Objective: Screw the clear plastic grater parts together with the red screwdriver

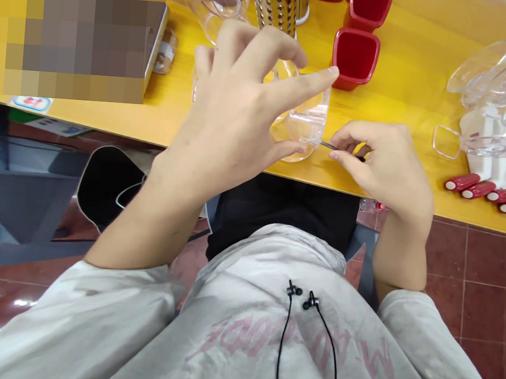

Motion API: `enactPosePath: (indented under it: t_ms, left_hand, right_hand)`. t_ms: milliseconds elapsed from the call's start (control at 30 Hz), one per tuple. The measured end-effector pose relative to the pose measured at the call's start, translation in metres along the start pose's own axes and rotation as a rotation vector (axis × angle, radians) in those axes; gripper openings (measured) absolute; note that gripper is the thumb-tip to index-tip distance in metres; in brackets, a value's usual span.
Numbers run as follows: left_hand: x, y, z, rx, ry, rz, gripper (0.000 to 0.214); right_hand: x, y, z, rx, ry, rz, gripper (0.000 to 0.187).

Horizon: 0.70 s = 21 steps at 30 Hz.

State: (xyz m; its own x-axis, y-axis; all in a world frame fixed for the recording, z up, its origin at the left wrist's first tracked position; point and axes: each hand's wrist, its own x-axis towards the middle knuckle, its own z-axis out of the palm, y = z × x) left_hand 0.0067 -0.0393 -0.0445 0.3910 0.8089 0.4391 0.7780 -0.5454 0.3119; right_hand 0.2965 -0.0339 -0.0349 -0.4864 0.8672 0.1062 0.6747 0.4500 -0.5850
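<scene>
My left hand (pixel 245 108) grips a clear plastic housing (pixel 307 121) above the front edge of the yellow table (pixel 399 78), index finger stretched over its top and thumb under it. My right hand (pixel 380 164) is pinched on a thin metal tool (pixel 328 144) with a dark handle, whose tip touches the housing's right side. Most of the clear part is hidden behind my left hand.
Red square cups (pixel 355 55) and a perforated steel drum (pixel 277 6) stand at the back. Stacked clear plastic parts (pixel 498 85) and several red-handled pieces (pixel 480 188) lie at the right. More clear housings (pixel 214 2) sit behind my left hand. A blurred box occupies the far left.
</scene>
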Motion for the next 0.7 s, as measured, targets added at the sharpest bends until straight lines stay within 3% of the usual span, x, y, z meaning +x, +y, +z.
enactPosePath:
  t_ms: [400,700]
  left_hand:
    - [0.003,0.011,-0.011,-0.141,-0.119,-0.158,0.086]
    - [0.004,0.011,-0.015,-0.088,-0.152,-0.121,0.084]
  right_hand:
    - [0.002,0.007,0.007,0.007,0.066,-0.087,0.016]
    - [0.002,0.005,0.005,-0.016,0.041,-0.071,0.017]
